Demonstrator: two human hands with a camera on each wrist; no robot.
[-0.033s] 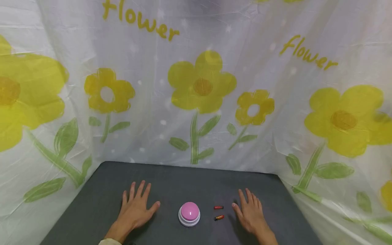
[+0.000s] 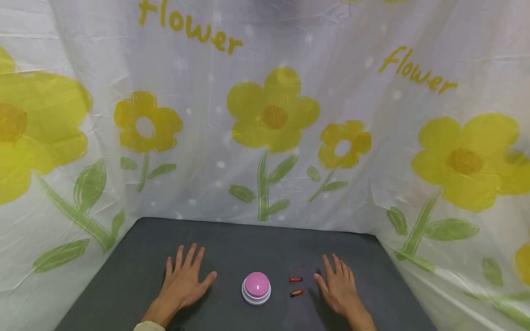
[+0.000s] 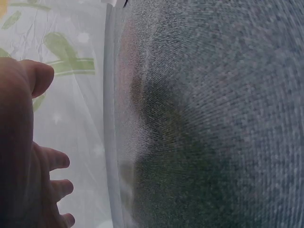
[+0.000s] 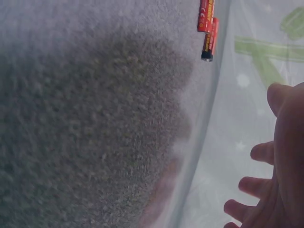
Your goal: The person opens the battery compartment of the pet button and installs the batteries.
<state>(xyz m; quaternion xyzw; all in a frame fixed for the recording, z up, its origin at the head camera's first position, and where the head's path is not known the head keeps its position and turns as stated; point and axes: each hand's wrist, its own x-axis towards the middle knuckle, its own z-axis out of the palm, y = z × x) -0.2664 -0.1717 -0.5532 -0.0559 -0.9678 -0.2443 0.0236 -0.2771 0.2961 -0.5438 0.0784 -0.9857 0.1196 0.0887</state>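
Observation:
A round pink dome on a white base (image 2: 256,287), like a push button or tap light, sits on the dark grey table. Two small red and black batteries (image 2: 296,279) lie to its right, one behind the other; the nearer battery (image 2: 296,293) is tilted slightly. My left hand (image 2: 182,285) is spread palm down to the left of the pink dome, holding nothing. On the other side, my right hand (image 2: 340,288) has its fingers extended to the right of the batteries, apart from them. In the right wrist view the batteries (image 4: 206,19) show near the top edge.
The dark grey tabletop (image 2: 248,239) ends at a white curtain (image 2: 198,184) printed with yellow flowers, which hangs behind it and along both sides. A small dark object (image 2: 178,328) shows at the bottom edge beside the left wrist.

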